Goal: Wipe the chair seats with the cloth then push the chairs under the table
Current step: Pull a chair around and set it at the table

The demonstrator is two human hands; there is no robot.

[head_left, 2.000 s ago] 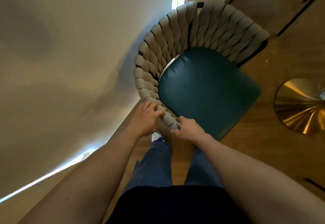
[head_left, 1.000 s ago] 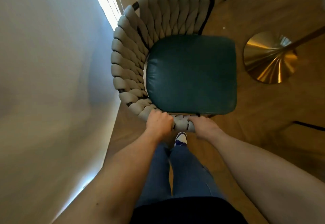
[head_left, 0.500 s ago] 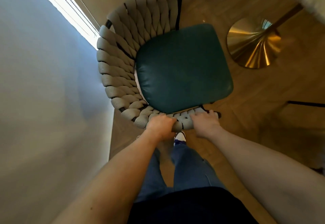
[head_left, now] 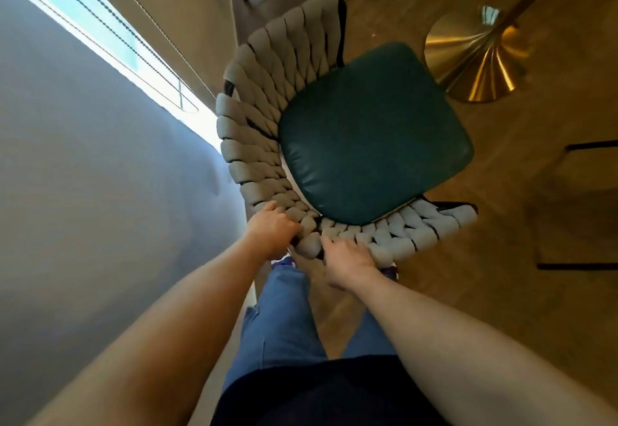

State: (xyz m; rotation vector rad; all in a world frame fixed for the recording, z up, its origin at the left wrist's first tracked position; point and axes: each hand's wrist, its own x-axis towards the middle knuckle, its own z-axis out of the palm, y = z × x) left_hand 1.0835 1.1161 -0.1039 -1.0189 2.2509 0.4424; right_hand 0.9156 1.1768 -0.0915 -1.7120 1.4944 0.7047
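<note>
Both hands on the woven backrest (head_left: 368, 241) of the chair (head_left: 301, 124) at 6 o'clock of the green seat (head_left: 374, 134): left hand (head_left: 272, 226) clenched around the padded rim, right hand (head_left: 347, 260) laid over the weave with its grip mostly loose, likely placed there to steer and push the chair toward the gold table base (head_left: 475, 58) at 1 o'clock. No cloth in view, neither hand holds one. No containers visible, seat is bare.
</note>
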